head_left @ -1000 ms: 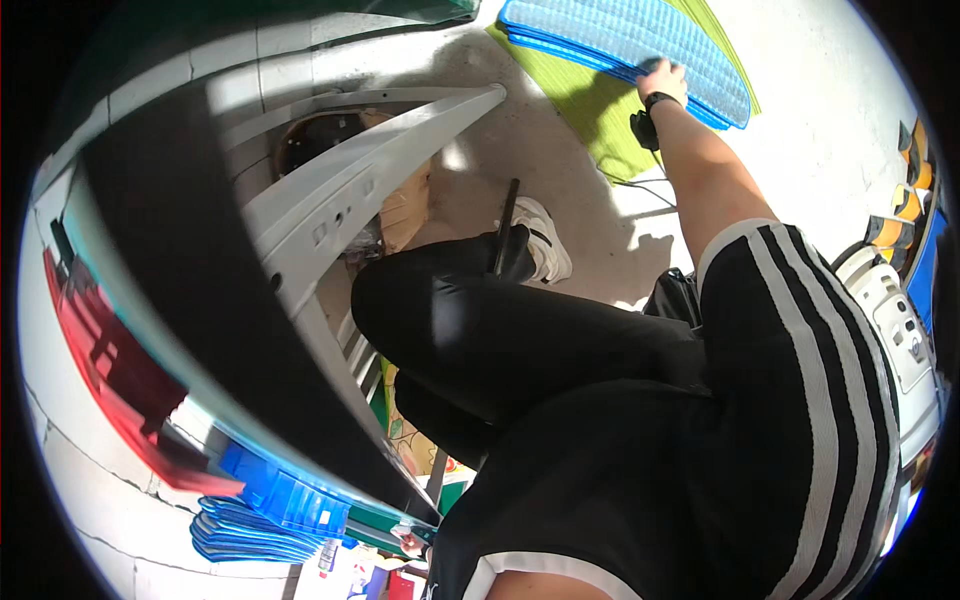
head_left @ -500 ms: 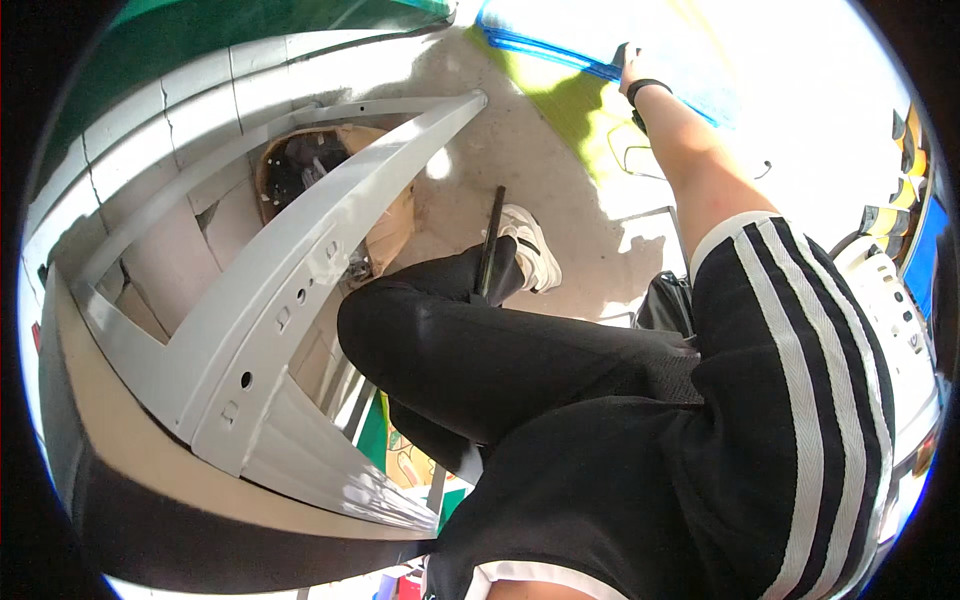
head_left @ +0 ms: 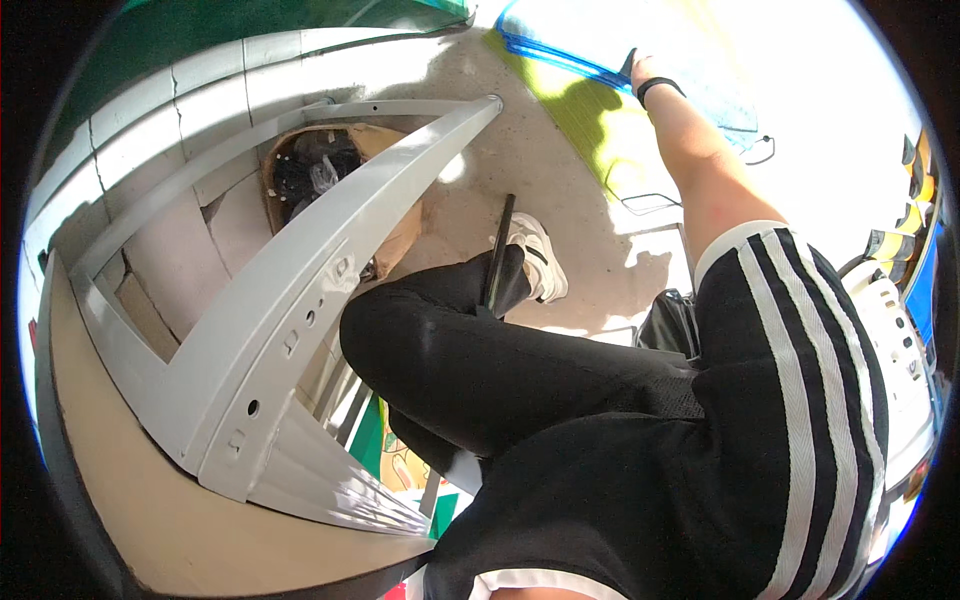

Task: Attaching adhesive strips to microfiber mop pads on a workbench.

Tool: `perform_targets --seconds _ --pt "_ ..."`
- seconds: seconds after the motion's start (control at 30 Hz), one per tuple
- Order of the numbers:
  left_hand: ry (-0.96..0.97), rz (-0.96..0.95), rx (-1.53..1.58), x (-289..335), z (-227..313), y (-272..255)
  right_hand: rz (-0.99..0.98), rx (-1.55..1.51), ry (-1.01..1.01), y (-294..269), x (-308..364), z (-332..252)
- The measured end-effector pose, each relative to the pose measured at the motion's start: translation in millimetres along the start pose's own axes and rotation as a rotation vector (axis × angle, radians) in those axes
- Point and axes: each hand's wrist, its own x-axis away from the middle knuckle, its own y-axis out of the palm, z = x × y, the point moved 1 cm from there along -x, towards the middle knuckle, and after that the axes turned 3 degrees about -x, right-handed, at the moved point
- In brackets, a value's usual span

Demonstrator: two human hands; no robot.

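- Blue pads (head_left: 600,42) lie stacked on the green mat (head_left: 577,108).
- Right hand (head_left: 644,68) is at their edge over the mat; glare is strong, so I cannot tell its grip.
- Left hand is out of view.
- Pads could slip apart across the mat, if pulled unevenly.

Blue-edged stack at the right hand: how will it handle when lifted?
The blue-edged stack looks thin, so it's probably light and may flex. Its separate edges suggest layers could slide apart if pushed. Glare obscures much texture.
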Motion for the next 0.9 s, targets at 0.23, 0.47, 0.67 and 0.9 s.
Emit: perform_targets --seconds 0.23,0.47,0.67,0.9 --pt "0.015 0.017 -0.015 13.7 35.3 3.6 -0.020 0.091 0.109 11.6 7.8 -30.0" --pt "-0.003 -0.028 -0.012 0.2 52.7 26.4 -0.008 0.176 -0.095 66.9 -57.2 41.5" --pt "-0.023 -0.026 0.079 4.8 38.0 38.2 -0.002 -0.015 0.077 7.4 -29.7 33.3" --pt "-0.104 0.051 0.255 32.9 -29.5 29.9 0.215 -0.148 0.151 -72.9 30.8 24.3"
